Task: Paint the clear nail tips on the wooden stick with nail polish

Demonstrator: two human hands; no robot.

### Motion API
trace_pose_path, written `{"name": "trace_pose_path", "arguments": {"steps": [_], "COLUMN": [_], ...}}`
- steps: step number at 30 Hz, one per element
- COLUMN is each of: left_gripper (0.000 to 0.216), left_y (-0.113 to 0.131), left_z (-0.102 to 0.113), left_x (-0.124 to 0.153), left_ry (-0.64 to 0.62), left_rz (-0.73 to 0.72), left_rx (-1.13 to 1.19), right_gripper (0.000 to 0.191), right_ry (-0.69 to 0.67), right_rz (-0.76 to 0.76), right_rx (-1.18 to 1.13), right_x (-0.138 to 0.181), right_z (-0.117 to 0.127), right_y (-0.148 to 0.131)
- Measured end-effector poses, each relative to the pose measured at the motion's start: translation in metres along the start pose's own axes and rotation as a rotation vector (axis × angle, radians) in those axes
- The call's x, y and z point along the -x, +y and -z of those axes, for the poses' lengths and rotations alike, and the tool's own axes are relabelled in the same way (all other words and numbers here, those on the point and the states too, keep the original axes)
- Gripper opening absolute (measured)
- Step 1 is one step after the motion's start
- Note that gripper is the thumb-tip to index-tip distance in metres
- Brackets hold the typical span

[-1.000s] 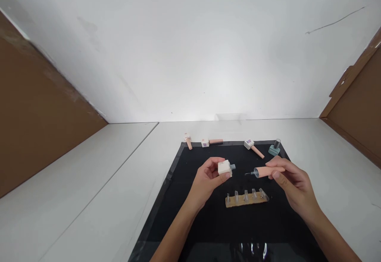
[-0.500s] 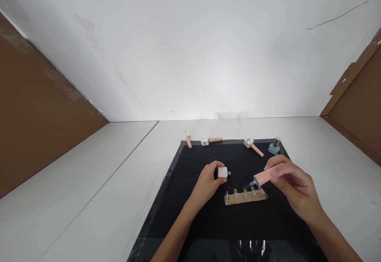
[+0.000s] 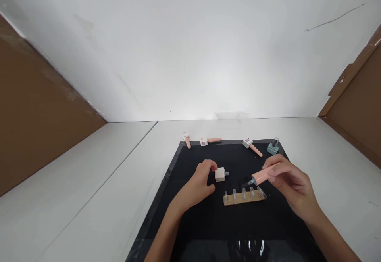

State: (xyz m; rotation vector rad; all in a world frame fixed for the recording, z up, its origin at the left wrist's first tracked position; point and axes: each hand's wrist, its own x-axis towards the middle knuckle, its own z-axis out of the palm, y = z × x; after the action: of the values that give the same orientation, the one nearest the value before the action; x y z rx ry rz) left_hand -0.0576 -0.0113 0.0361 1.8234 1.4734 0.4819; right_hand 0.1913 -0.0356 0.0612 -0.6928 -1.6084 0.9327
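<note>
My right hand (image 3: 290, 186) grips the pink cap (image 3: 262, 175) of a nail polish brush, whose dark bristles (image 3: 245, 184) point left and down. Just beyond the brush tip, a cardboard strip (image 3: 244, 199) holds a row of several clear nail tips (image 3: 244, 193) standing up. A white, square nail polish bottle (image 3: 220, 174) lies on its side on the black mat, its bare neck facing right. Beside it, my left hand (image 3: 200, 182) has thumb and fingers apart, with the bottle outside its grasp.
Along the mat's far edge lie three capped white bottles with pink caps: one at left (image 3: 186, 139), one near the middle (image 3: 208, 140) and one at right (image 3: 251, 146). A teal bottle with a grey cap (image 3: 273, 146) stands at the far right corner of the black mat (image 3: 190, 218).
My left hand has let go of the white bottle and drawn back left, its fingers spreading. The brush in my right hand has hardly moved.
</note>
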Motion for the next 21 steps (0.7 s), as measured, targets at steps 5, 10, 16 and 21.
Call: {"name": "trace_pose_path", "arguments": {"steps": [5,10,16,21], "left_gripper": [0.025,0.036,0.039,0.019], "left_y": [-0.003,0.0,0.009,0.011], "left_z": [0.009,-0.005,-0.014,-0.021], "left_x": [0.005,0.0,-0.002,-0.003], "left_ry": [-0.438,-0.43,-0.359,-0.3], "left_rz": [0.085,0.041,-0.046,-0.104], "left_rx": [0.022,-0.058,-0.17,-0.189], "right_gripper": [0.011,0.009,0.01,0.005], "right_ry": [0.003,0.022,0.013,0.011], "right_rz": [-0.023,-0.025,-0.074,-0.204], "right_rx": [0.049,0.075,0.143,0.184], "right_x": [-0.002,-0.004,-0.003,-0.004], "right_z": [-0.001,-0.001,0.003,0.004], "right_y": [0.003,0.001,0.01,0.014]}}
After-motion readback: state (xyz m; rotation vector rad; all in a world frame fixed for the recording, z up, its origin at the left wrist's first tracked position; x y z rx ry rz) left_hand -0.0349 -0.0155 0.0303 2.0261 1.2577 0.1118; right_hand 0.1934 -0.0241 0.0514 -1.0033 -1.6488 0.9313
